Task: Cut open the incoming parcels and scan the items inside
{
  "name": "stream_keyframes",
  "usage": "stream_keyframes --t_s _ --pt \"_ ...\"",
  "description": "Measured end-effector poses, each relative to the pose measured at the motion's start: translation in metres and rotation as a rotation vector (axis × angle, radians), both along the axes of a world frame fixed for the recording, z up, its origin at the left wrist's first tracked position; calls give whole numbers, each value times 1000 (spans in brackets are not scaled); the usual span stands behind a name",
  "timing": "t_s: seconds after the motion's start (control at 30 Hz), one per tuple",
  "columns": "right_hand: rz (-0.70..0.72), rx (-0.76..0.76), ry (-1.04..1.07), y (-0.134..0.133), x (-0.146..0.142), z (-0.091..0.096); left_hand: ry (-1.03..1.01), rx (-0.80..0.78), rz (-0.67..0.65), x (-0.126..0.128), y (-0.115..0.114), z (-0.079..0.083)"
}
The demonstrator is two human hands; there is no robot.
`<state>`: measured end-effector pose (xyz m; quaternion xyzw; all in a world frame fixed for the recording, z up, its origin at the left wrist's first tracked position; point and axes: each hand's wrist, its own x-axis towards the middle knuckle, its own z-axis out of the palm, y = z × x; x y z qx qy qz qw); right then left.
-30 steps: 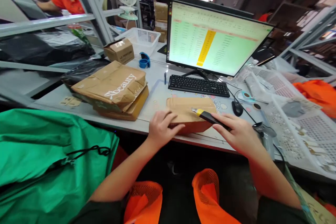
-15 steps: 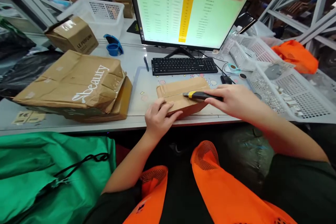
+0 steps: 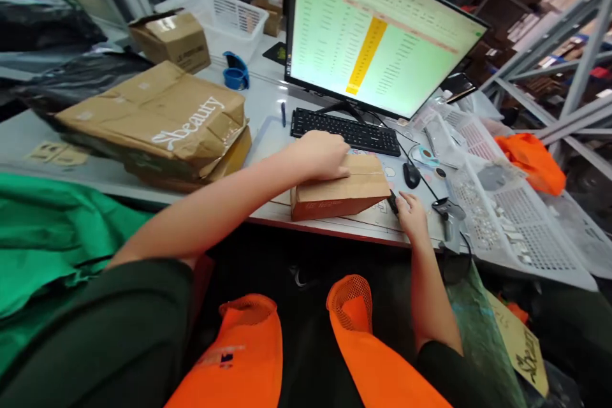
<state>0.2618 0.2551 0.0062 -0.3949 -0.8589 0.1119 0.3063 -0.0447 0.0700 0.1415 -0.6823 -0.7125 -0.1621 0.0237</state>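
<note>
I sit at a pale grey desk (image 3: 95, 169). Lit monitor (image 3: 373, 54) ahead of me, black keyboard (image 3: 344, 131) below it. White mesh baskets (image 3: 516, 229) on my right. Grey metal shelving (image 3: 564, 70) behind, dim room beyond.

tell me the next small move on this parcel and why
Probably pull up the top flap with the left hand, which lies on top of the small brown box. The right hand rests beside the box on a dark tool, so cutting looks finished.
</note>
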Motion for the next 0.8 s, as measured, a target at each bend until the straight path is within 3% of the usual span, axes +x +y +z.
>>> stream_keyframes --t_s 0.07,0.17,0.27,0.33,0.5,0.57,0.7,0.8 --pt "131 -83 142 -14 -24 3 55 -150 -35 1 25 15" --pt "344 -227 254 -35 -55 21 114 -247 -54 16 47 21" --pt "387 -236 221 -53 -74 33 186 -234 -95 28 50 16" --pt "371 -226 254 -62 -79 34 218 -201 -124 23 49 15" --pt "414 -175 376 -71 -76 25 -46 -200 -105 -27 57 24" --pt "463 -176 453 -69 -73 18 -106 -173 -88 -43 65 18" --pt "612 -158 604 -63 -61 -4 -68 -148 24 -50 77 -10" --pt "755 -81 591 -56 -43 -14 -14 -63 58 -44 65 -12"
